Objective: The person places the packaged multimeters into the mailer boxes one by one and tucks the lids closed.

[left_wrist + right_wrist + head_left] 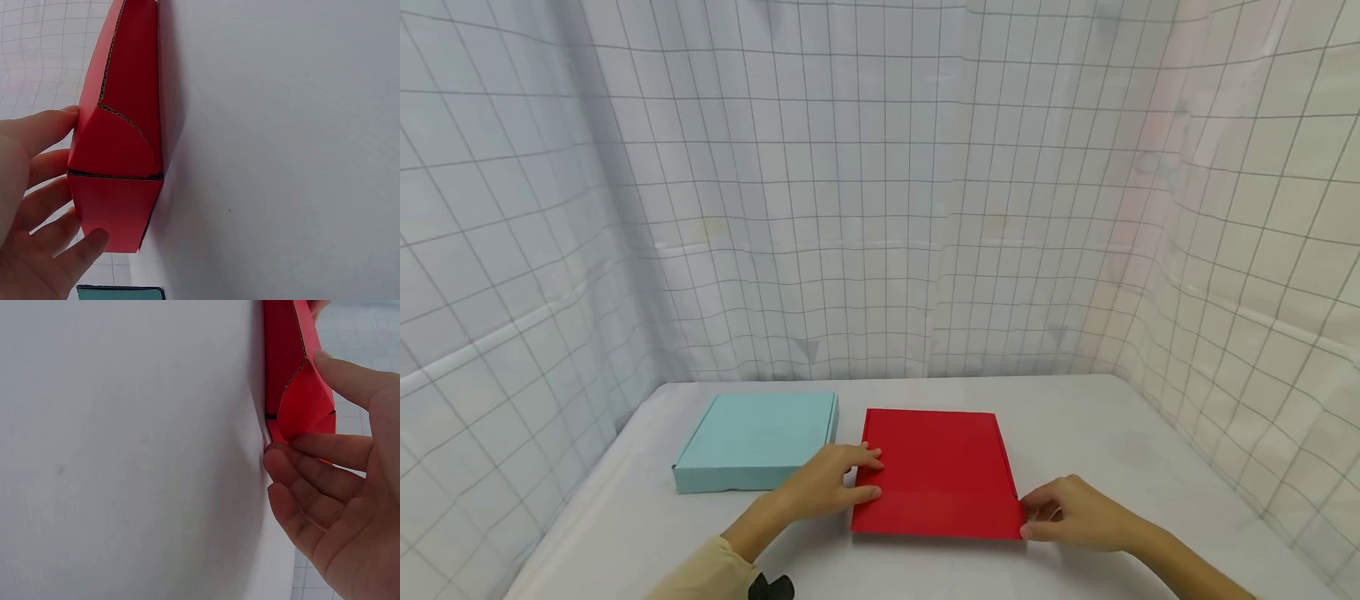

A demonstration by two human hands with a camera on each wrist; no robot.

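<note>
A red cardboard box (pixel 936 475) lies on the table, its front lid edge raised a little off the base. Relaxed fingers of my left hand (pixel 827 483) rest on the lid along its left edge. At the front right corner, my right hand (pixel 1078 512) pinches the box between thumb and bent fingers. The right wrist view shows the thumb on the lid's edge and a finger at a rounded red side flap (pixel 306 400). A matching rounded flap (pixel 122 140) shows in the left wrist view, beside the left hand's thumb.
A closed light-blue box (pixel 760 437) stands left of the red one, close to my left forearm. White cloth covers the table (pixel 1075 425). Grid-patterned white curtains (pixel 880 208) hang behind it and on both sides.
</note>
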